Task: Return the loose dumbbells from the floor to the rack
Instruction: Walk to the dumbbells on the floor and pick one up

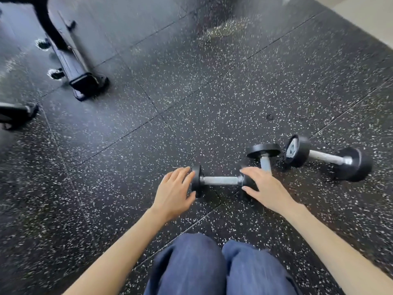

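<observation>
Dumbbell (220, 180) between left hand (173, 193), right hand (264, 189)

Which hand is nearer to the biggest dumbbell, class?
Right. The right hand is at the right end of the nearest dumbbell, left of the biggest dumbbell; the left hand is farther left, at its other end.

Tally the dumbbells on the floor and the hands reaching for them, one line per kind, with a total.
Dumbbells: 3 (near dumbbell, middle dumbbell, right dumbbell)
Hands: 2 (left hand, right hand)
Total: 5
</observation>
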